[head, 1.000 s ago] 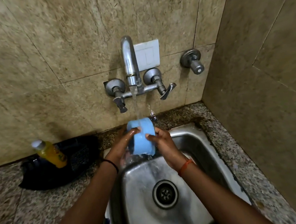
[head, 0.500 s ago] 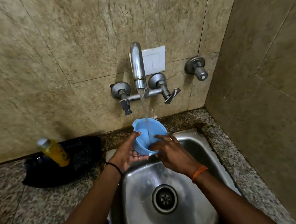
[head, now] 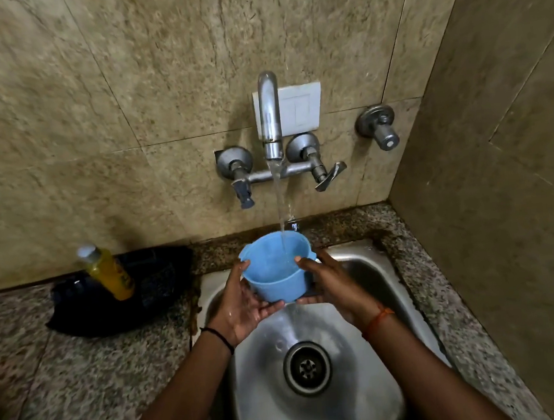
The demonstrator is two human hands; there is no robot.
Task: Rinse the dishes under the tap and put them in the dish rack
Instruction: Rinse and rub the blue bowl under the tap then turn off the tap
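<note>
A light blue plastic cup (head: pixel 276 270) is held upright over the steel sink (head: pixel 369 272), mouth up, directly under the running tap (head: pixel 270 119). The water stream falls into the cup, and water runs off below its base. My left hand (head: pixel 241 306) cradles the cup's left side and bottom. On the other side, my right hand (head: pixel 332 284) grips the cup's right wall with the thumb on the rim. No dish rack is in view.
A yellow soap bottle (head: pixel 107 272) stands on a black tray (head: pixel 141 290) on the speckled counter left of the sink. The drain (head: pixel 307 367) lies below my hands. Tiled walls close in behind and at the right, where a separate valve (head: pixel 377 127) sticks out.
The cup went from lying on its side under the stream to upright and mouth up, with water now filling it. My hands shifted to cradle its sides.
</note>
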